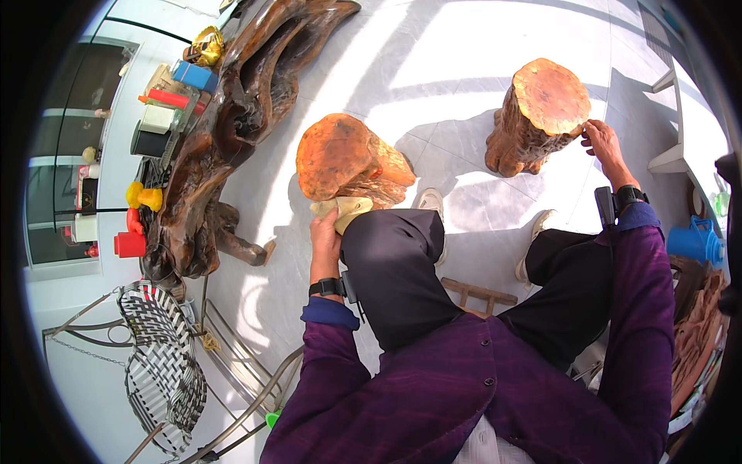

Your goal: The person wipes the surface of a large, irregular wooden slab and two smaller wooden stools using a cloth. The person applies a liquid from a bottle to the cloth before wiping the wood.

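Note:
My left hand (326, 238) grips a pale yellow cloth (350, 210) beside my knee, close to the lower edge of a wooden stump stool (336, 156) with a glossy orange-brown top. That stump leans so its top faces up and left. My right hand (600, 141) reaches out to the rim of a second stump stool (550, 95), which stands upright at the upper right. Its thumb and fingertips are at the edge of the stump's top; whether they pinch something small cannot be told. Both wrists wear black straps with small devices.
A large polished root-wood table (232, 127) runs along the left, with boxes, a red cup (130, 244) and a yellow object on or beside it. A woven hanging chair (165, 365) is at lower left. A blue jug (695, 242) stands at right, near a white shelf frame (666, 159).

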Tool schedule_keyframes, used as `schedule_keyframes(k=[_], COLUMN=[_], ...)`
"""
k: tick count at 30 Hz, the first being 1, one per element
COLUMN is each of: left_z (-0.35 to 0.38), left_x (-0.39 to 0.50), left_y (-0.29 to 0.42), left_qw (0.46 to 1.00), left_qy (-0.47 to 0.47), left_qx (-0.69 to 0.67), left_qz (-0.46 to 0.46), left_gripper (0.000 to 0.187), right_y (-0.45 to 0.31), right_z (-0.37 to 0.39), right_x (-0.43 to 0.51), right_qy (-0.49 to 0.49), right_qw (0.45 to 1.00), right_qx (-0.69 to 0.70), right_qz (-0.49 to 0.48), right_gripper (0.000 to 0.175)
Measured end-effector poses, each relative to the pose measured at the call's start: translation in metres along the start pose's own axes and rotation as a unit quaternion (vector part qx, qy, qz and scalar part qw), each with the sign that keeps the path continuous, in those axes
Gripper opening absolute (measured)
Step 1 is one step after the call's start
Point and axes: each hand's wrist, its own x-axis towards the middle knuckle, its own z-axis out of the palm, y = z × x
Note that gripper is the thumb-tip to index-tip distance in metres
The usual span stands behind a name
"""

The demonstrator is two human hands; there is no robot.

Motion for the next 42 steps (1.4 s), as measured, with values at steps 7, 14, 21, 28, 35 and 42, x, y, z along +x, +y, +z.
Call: schedule_keyframes(k=[7, 14, 21, 28, 35, 42], left_z=[-0.03, -0.01, 0.006, 0.0, 0.017, 0.028], left_x=[0.007, 0.01, 0.028, 0.044, 0.032, 0.016], left_y=[0.02, 0.0, -0.02, -0.042, -0.029, -0.011], left_qw=[0.993, 0.999, 0.977, 0.956, 0.965, 0.976], left_qy=[0.108, -0.006, -0.069, -0.111, -0.14, -0.154], left_qx=[-0.038, -0.023, -0.067, -0.114, -0.08, -0.066], left_qz=[-0.018, -0.042, -0.188, -0.246, -0.205, -0.139], left_gripper=[0.035, 0.039, 0.046, 0.05, 0.054, 0.054], right_y=[-0.001, 0.001, 0.003, 0.004, 0.003, 0.003], right_z=[0.0, 0.002, 0.0, 0.003, 0.002, 0.001], right_x=[-0.002, -0.001, -0.003, -0.001, -0.002, -0.006], right_qy=[0.002, -0.003, -0.023, -0.025, -0.027, -0.029], right_qw=[1.0, 1.0, 1.0, 0.999, 1.0, 1.0], right_qx=[0.0, 0.003, -0.018, -0.019, -0.013, -0.002], right_qz=[-0.006, -0.004, -0.004, 0.007, 0.002, -0.01], right_gripper=[0.042, 0.042, 0.041, 0.044, 0.046, 0.05])
